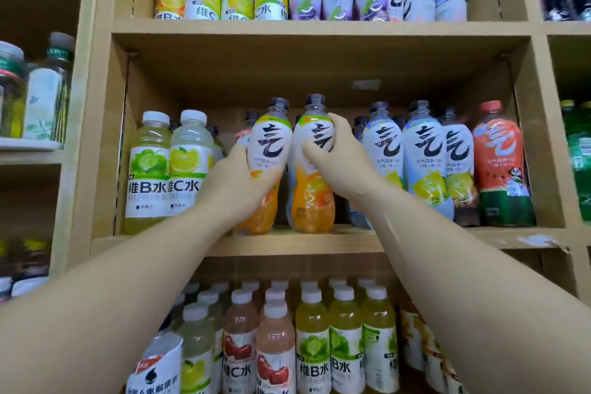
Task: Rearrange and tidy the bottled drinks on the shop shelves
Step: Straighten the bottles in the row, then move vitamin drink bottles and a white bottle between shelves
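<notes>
Bottled drinks (383,144) are lined up on the middle shelf (319,243). At far left, two white-capped bottles, lime (148,169) & lemon (191,163), are stood side by side. Next, an orange bottle (270,144), tilted slightly w/ its top to the right, is gripped round the waist by the left hand (240,182). A 2nd orange bottle (311,198), just beside it & upright, is clasped by the right hand (339,163). Further right, lemon-label bottles (425,153) & a red watermelon bottle (499,166) are ranged.

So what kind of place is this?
Probably a small shop's drinks section: wooden shelves carry rows of labelled bottles grouped by flavour; the left hand and right hand each grip one.
</notes>
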Demonstrator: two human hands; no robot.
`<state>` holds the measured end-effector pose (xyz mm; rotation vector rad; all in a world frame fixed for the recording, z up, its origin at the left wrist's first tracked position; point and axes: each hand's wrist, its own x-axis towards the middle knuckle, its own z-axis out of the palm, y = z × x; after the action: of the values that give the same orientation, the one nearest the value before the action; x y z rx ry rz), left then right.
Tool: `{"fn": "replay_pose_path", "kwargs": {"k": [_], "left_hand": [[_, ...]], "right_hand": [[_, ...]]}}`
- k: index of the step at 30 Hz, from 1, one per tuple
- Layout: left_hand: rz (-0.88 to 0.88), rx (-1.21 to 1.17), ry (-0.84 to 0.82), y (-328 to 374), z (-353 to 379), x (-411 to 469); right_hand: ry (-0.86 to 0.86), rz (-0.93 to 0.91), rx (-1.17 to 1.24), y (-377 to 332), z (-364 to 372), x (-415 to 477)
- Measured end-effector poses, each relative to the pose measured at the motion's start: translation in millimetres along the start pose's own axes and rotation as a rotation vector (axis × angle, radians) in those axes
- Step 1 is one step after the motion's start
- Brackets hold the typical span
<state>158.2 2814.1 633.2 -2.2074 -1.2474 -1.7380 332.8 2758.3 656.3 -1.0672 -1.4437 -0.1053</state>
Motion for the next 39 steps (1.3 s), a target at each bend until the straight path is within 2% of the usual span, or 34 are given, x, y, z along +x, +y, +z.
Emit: {"fn": "replay_pose_path", "kwargs": {"k": [3,6,14,22,24,27,29,31,33,36,39], "left_hand": [[0.025,0.034,0.020,-6.0,2.8,-3.6],[-0.010,0.024,0.005,-5.5,2.2,-4.7],[0.007,-0.085,-0.093,14.5,19.1,-14.8],[0.037,-0.129,-0.121,16.6,23.1,-25.6],[0.089,-0.092,-0.108,7.8,12.7,-33.7],[0.188,-0.023,0.031,-15.1,-15.2,-40.1],[0.213,0.008,0.172,-34.4,-40.8,-37.7],[0.168,0.035,0.312,-53.8,-67.1,-32.1],[0.066,0.095,0.354,-70.9,-88.2,-27.5],[-0.090,0.135,0.227,-85.0,-99.7,-30.2],[-0.132,0.084,0.146,-94.0,-90.1,-35.6]], "right_hand": [[-0.077,0.027,0.006,12.0,-0.5,-11.0],[-0.118,0.020,-0.122,19.8,0.0,-21.7],[0.010,-0.018,-0.551,4.5,-11.3,-46.8],[0.090,-0.082,-0.596,15.1,-4.9,-59.5],[0.171,-0.177,-0.595,11.9,-0.2,-63.4],[0.317,-0.472,-0.499,-5.3,16.1,-69.5],[0.256,-0.569,-0.378,-21.1,36.4,-70.3],[0.073,-0.483,-0.225,-39.9,61.5,-70.8],[-0.103,-0.315,-0.115,-52.5,87.3,-68.0],[-0.234,-0.090,-0.010,-53.6,121.7,-57.7],[-0.225,0.012,0.034,-47.8,144.8,-44.6]]}}
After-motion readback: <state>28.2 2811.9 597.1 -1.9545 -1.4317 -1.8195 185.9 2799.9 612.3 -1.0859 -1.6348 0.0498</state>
